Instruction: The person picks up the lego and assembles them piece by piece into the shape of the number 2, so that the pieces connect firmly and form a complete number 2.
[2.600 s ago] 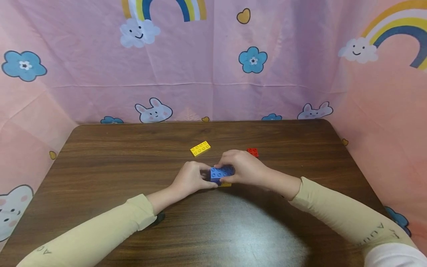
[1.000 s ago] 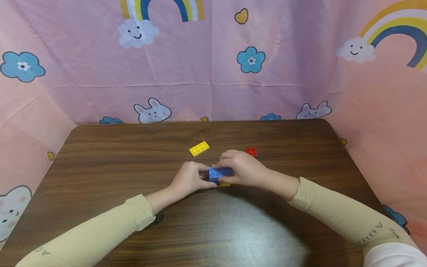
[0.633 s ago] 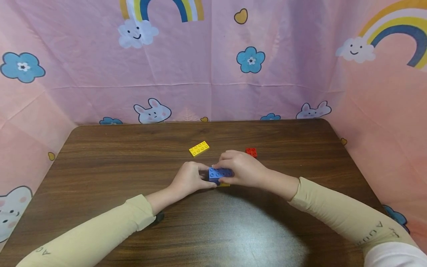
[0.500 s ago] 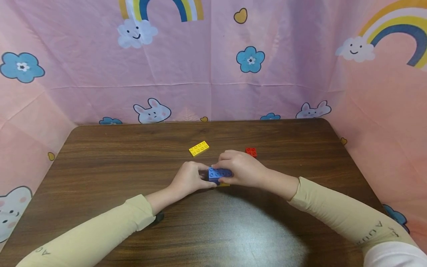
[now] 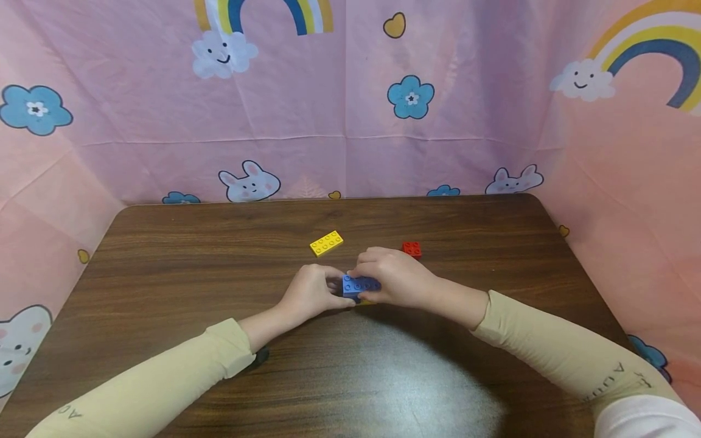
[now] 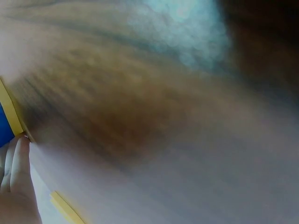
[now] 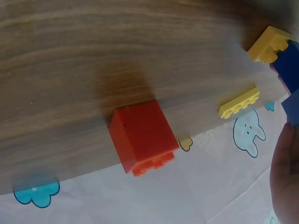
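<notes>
2 hands [image 5: 308, 291] [image 5: 398, 277] grasp a blue-and-yellow brick stack [image 5: 353, 287]; 1 yellow brick [image 5: 327, 243] and 1 red brick [image 5: 412, 249] lie beyond.

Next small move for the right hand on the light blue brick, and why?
Probably press the light blue brick straight down with the right hand, left hand bracing. The right hand grips that brick above the dark blue brick, which sits on a yellow brick, and the left hand holds lower down at the other end. Full seating can't be confirmed.
</notes>
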The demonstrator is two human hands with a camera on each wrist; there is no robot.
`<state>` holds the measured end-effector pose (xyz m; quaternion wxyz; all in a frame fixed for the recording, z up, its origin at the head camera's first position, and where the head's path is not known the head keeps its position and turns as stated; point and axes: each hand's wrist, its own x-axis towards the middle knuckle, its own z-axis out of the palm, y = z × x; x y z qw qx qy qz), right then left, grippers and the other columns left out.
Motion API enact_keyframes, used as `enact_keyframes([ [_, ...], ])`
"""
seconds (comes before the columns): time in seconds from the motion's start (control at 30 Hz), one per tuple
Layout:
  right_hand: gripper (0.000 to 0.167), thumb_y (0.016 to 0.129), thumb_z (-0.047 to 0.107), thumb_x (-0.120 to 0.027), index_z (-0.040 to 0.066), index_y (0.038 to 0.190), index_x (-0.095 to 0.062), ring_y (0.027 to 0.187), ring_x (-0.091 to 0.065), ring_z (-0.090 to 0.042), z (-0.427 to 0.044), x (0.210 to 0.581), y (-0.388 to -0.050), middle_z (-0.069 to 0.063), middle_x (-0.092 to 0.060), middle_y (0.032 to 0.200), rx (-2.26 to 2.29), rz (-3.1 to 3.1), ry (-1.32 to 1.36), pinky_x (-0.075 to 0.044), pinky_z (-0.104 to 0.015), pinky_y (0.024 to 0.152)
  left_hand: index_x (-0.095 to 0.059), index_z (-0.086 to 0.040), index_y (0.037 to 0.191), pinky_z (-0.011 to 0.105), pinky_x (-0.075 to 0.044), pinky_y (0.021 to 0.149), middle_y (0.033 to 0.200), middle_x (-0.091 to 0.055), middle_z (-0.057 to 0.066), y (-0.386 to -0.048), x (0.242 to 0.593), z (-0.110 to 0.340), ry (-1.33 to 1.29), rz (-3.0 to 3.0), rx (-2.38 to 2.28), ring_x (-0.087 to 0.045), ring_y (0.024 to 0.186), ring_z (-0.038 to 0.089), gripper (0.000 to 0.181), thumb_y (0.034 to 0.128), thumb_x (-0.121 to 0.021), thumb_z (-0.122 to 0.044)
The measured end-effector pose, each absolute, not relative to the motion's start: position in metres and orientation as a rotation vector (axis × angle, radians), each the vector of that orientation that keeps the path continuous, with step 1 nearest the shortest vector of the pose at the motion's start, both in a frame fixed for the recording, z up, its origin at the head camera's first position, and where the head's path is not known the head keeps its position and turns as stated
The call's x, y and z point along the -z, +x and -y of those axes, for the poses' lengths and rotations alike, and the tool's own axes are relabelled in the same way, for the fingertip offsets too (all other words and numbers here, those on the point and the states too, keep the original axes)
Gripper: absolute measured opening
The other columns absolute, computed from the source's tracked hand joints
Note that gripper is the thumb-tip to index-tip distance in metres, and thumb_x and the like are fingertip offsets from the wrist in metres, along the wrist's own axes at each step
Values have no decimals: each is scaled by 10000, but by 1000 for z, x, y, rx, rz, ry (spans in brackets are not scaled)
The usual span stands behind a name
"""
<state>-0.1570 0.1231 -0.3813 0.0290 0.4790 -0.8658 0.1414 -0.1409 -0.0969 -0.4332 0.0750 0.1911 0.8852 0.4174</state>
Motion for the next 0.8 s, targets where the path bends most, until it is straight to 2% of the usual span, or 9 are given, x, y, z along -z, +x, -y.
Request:
enact_keyframes([
  [0.8, 299, 810, 198, -938, 95, 1052, -796, 847, -564, -120, -118, 379, -159, 17, -686, 912, -412, 2642, 1526, -545, -230, 741, -817, -27, 1086, 284, -671, 794, 1047, -833, 103, -141, 432, 98, 572, -2657, -1238, -815, 943, 193, 401, 754, -981, -179],
])
